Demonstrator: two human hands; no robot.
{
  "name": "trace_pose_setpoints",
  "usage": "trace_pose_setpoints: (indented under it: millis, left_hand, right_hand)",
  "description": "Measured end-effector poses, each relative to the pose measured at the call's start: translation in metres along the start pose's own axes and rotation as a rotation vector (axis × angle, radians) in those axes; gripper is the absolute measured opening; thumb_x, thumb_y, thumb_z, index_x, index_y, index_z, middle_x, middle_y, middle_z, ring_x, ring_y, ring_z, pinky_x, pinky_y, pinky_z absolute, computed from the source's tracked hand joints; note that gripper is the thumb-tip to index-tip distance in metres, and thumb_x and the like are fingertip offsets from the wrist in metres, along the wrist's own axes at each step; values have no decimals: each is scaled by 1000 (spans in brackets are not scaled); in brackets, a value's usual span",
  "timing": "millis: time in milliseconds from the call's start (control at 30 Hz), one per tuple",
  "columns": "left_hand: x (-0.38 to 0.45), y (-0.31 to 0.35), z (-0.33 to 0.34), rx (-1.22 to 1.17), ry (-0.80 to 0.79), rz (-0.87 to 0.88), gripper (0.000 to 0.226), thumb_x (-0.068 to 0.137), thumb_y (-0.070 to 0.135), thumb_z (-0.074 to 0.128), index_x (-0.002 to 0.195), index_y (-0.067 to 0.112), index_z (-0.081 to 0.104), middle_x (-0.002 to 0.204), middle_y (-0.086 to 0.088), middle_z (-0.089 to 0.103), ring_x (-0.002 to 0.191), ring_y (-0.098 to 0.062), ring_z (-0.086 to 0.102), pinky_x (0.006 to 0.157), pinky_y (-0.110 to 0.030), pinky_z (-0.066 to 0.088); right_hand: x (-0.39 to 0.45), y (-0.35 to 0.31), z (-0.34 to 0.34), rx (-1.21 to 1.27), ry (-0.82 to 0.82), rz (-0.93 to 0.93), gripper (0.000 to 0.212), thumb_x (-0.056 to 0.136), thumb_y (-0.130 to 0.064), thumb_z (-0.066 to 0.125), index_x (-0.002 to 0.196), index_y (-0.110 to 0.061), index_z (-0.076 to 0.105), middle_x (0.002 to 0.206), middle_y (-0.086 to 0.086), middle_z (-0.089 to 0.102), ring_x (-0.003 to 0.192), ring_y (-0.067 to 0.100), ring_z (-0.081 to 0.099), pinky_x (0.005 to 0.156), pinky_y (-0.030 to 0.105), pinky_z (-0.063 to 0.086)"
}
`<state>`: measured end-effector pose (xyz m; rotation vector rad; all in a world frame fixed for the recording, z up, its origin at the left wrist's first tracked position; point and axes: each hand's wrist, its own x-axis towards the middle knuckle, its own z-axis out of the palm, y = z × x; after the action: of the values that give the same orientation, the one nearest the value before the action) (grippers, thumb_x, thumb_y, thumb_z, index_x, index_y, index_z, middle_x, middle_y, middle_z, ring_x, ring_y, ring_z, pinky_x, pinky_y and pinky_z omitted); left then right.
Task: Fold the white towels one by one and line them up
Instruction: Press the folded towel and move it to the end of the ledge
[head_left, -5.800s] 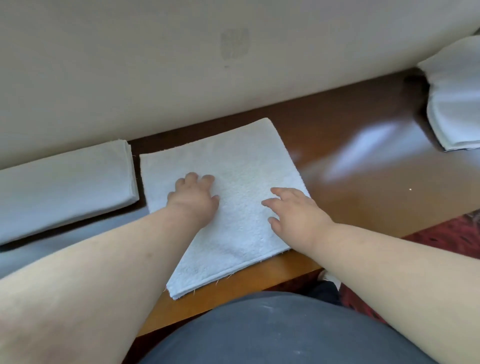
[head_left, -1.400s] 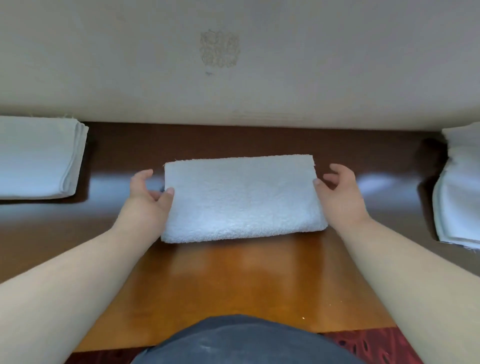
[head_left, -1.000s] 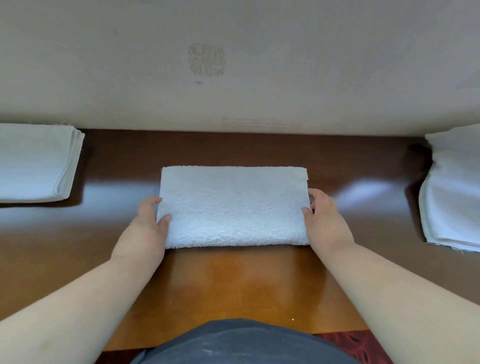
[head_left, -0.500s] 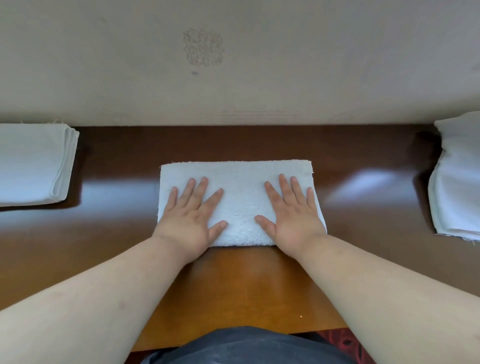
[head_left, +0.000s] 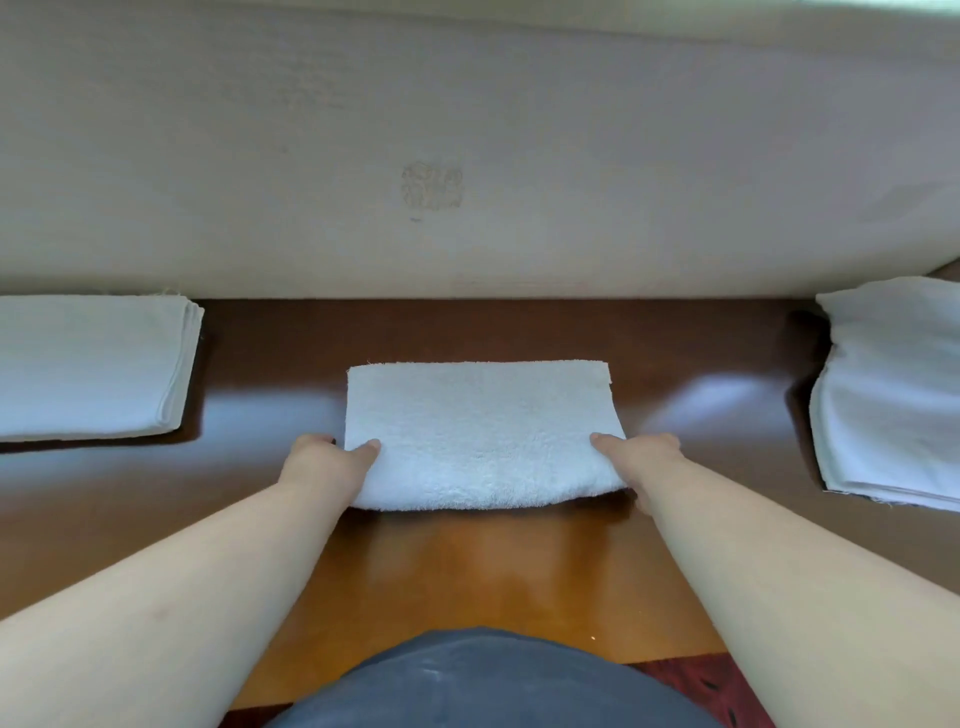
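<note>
A folded towel (head_left: 480, 434) is seen at the middle of the tabletop (head_left: 483, 571), well apart from the stack (head_left: 93, 366) at the left and the pile (head_left: 893, 395) at the right. Its near left corner is pinched by the left hand (head_left: 324, 462), thumb on top, fingers tucked under. Its near right corner is gripped the same way by the right hand (head_left: 641, 460). Both hands are closed on the cloth. The near edge appears slightly raised; a shadow is seen under it. The towel is judged soft, light and limp, with thick terry that is not slippery. Sag in the middle is expected if it is lifted by the corners only. The two short ends are judged the best hold, layers pinched together so the fold is kept. The wall (head_left: 467, 156) is close behind.
</note>
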<state>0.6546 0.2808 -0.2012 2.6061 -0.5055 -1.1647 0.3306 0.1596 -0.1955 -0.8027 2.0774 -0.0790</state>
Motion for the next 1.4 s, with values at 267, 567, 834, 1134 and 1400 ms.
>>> trace_pose_setpoints:
  millis: [267,567,834,1134,1400]
  left_hand:
    - [-1,20,2,70,-152,-126,84,84,64,60,140,5,44,140,-15,50,124,-38,49,94,-40,42]
    - [-24,17,24,-118,138,137,45,95,44,53,131,19,45,84,5,56,77,-23,54,74,-32,40]
    - [-68,-14,-17,-254,286,282,29,96,35,51,121,44,40,89,7,64,66,-13,60,54,-27,41]
    - [-71,-77,-97,-250,264,417,35,100,22,40,122,44,57,109,13,62,89,-4,56,69,-16,41]
    - [-3,-152,-230,-217,286,435,34,101,35,40,130,48,48,116,11,61,87,-5,59,65,-21,42]
  right_hand:
    - [19,-31,-21,-170,-236,3,57,76,-79,56,98,-27,60,99,-3,68,85,22,64,61,32,49]
    - [28,-11,-19,-126,-154,-477,16,86,-32,63,96,-27,51,92,5,66,75,22,63,58,30,50]
    - [-23,-7,-39,-97,-258,-773,46,94,-21,51,105,-65,49,132,-15,54,83,22,67,45,7,41]
    - [-94,-16,20,-155,-234,-935,56,98,-25,53,149,-44,38,155,-12,38,136,18,46,100,22,43]
    - [-194,-51,147,-57,-239,-956,61,97,-30,59,151,-42,34,157,-13,33,137,11,40,91,17,40]
